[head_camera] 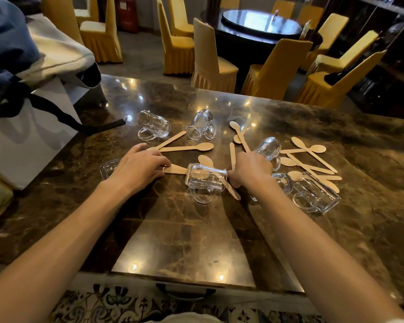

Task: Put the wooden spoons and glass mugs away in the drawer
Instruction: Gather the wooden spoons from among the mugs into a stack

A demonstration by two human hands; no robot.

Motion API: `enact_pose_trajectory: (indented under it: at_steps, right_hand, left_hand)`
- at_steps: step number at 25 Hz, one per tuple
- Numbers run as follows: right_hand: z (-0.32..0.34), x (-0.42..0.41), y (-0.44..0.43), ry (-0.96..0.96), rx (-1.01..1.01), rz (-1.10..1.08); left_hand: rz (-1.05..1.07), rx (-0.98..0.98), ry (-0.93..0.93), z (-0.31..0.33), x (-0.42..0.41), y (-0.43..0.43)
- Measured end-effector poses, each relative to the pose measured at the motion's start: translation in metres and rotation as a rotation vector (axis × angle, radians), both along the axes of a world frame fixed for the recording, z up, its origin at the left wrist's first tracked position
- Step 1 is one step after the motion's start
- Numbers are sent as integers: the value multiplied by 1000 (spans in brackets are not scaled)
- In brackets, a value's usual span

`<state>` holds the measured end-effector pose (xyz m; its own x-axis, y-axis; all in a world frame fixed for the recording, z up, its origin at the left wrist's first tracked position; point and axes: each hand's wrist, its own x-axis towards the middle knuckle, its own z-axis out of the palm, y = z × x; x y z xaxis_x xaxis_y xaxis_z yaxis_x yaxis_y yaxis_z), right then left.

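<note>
Head view, toppled glass mug (207, 180) between left hand (138, 167), right hand (251, 170)

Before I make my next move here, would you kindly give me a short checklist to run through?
1. Grip of the left hand: its fingers pinch the handle end of a wooden spoon. Ok.
2. Grip of the right hand: fingers curled, what they hold is hidden. Cannot tell.
3. Spoon path: the pinched spoon runs against the centre mug, which lies on its side and may roll. Not ok.
4. Drawer: only the drawer handle shows, below the near edge of the counter; it looks shut. Not ok.
5. Room behind the right hand: another mug lies close by the knuckles. Not ok.
</note>
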<state>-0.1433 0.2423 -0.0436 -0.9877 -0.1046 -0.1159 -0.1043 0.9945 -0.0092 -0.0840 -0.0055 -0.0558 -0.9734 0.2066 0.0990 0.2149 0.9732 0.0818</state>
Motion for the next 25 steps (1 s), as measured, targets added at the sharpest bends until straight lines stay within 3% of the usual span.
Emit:
enact_pose_trajectory:
  at_steps: [8, 13, 17, 25]
  right_hand:
    - [-2, -5, -2, -76, -139, -119]
    - [-3, -5, -1, -96, -159, -116]
    - [-3, -3, -2, -58, -102, -114]
    - [-2, -4, -2, -32, -79, -61]
  left_hand:
    - [12, -80, 42, 6, -6, 3]
    - [63, -34, 121, 26, -12, 5]
    - [-37, 85, 193, 47, 0, 8]
    - [-222, 198, 64, 49, 61, 33]
